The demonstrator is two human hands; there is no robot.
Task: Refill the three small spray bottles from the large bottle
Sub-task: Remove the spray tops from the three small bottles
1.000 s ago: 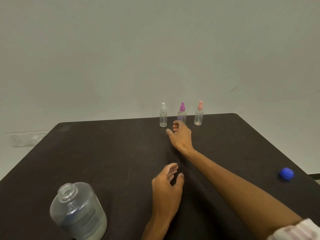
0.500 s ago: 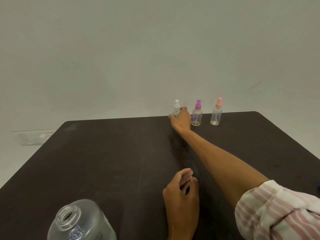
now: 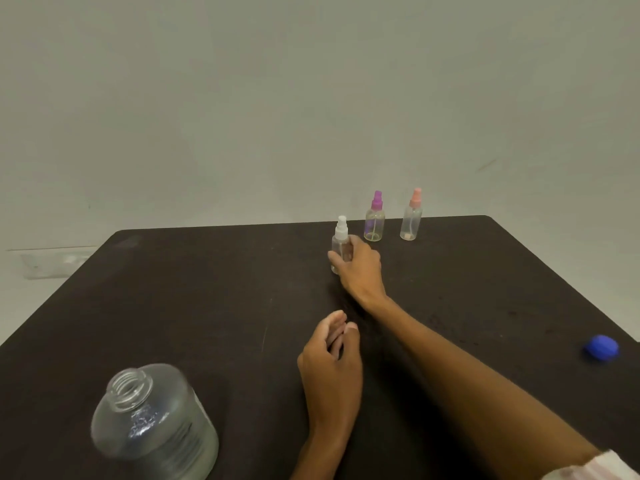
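Right hand [image 3: 360, 268] wraps the body of the white-capped spray bottle [image 3: 340, 244], out toward the far side of the worktop [image 3: 207, 289] — whether its base touches the surface cannot be told. Left hand [image 3: 330, 365] rests near the middle, fingers loosely curled, holding nothing. The bottle stands upright, long axis vertical, nozzle up; the purple-capped bottle [image 3: 374, 220] and pink-capped bottle [image 3: 412, 218] stand likewise at the far edge. The large bottle [image 3: 152, 424], uncapped, sits near left, its blue cap [image 3: 601, 347] well apart at right. Best practice, judged: keep the small bottle vertical, bring it close — then unscrew its sprayer before pouring.
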